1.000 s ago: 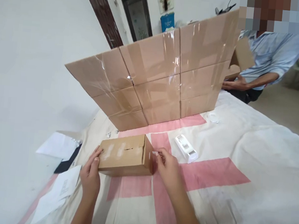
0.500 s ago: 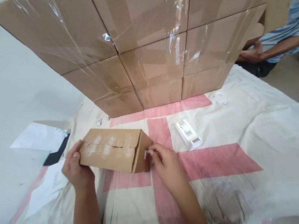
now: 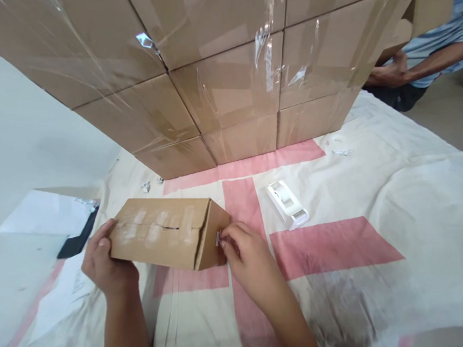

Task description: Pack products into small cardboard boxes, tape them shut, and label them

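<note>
A small brown cardboard box (image 3: 156, 237) is tilted above the cloth, with strips of clear tape across its top seam. My left hand (image 3: 110, 263) grips its left end, thumb on the near corner. At the right end, my right hand (image 3: 244, 253) pinches a small piece of clear tape (image 3: 217, 238) against the box's end face. The fingertips partly hide that tape. A white tape dispenser (image 3: 287, 205) lies on the cloth to the right, beyond my right hand.
Behind the box rises a wall of stacked cartons (image 3: 234, 87) wrapped in clear film. Crumpled scraps (image 3: 146, 186) lie at its foot. Papers (image 3: 45, 214) and a black clipboard (image 3: 75, 238) are at left. A co-worker's arm (image 3: 426, 74) shows at upper right.
My right fingers have come closer to the box's end face, and the tape piece now lies against it. The whole view has shifted slightly; my left hand keeps its hold.
</note>
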A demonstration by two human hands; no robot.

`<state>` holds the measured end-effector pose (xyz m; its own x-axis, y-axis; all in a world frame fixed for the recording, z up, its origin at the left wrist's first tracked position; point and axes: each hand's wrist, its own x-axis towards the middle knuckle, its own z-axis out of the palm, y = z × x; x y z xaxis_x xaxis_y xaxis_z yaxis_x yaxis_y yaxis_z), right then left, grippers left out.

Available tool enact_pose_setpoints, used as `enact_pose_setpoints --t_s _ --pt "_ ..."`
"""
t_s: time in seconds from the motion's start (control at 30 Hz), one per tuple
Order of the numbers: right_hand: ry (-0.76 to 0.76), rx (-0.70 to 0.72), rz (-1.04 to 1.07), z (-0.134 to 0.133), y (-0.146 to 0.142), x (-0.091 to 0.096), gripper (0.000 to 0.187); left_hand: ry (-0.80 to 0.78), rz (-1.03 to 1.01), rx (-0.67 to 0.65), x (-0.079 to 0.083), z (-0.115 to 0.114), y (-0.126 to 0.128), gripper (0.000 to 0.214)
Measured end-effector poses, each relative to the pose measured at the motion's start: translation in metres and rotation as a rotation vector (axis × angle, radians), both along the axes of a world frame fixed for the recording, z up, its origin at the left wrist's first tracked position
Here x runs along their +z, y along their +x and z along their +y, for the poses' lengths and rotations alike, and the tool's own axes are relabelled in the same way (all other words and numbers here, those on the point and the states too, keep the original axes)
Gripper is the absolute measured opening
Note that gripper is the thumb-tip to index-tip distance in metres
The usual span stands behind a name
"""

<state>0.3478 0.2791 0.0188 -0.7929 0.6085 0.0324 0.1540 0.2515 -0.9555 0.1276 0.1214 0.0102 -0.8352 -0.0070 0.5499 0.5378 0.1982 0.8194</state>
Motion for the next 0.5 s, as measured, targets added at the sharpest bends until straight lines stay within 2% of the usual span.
enact_pose_setpoints --t_s 0.1,0.5 --pt "0.013 0.011 0.01 0.0015 0.0011 -0.0002 0.021 0.075 0.082 0.058 0.0007 0.0029 0.0012 0.04" --pt "0.028 0.002 0.09 0.0016 -0.0002 -0.004 0.023 0.145 0.116 0.006 -0.0012 0.0049 0.0006 0.035"
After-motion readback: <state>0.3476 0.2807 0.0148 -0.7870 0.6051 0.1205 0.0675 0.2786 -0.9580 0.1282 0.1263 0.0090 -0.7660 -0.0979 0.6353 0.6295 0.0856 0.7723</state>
